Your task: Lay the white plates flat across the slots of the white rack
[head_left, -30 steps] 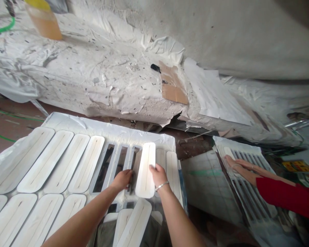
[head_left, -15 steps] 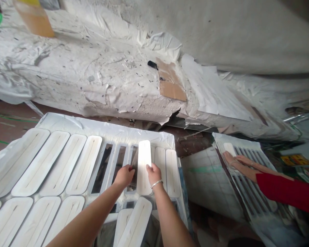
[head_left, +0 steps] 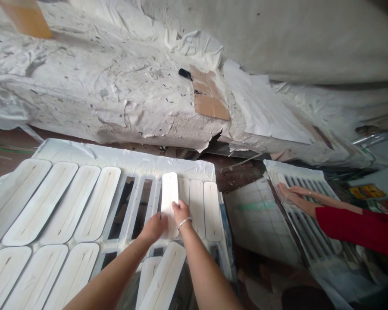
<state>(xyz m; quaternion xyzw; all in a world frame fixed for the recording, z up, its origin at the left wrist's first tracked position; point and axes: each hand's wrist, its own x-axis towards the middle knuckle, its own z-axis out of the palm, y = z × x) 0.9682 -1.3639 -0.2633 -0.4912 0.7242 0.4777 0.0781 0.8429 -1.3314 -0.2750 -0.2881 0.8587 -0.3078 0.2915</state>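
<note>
My right hand is closed on the right edge of a long white panel with rounded ends, its thumb on the face. The panel stands a little tilted above the slatted rack. My left hand has curled fingers at the panel's lower left edge; they are blurred, and what they hold, if anything, is hidden. To the right of the held panel lie several like panels, each with a thin line down its middle. Below my hands a loose panel lies slanted across another one.
More panels fill the rack's left side. Behind runs a ledge draped in stained white sheeting, with a cardboard piece and a container of amber liquid. At right a co-worker's red sleeve reaches over a second rack.
My left hand has come down and against the held panel's left edge, where a gap showed before. The right hand keeps its grip. The whole view has shifted slightly.
</note>
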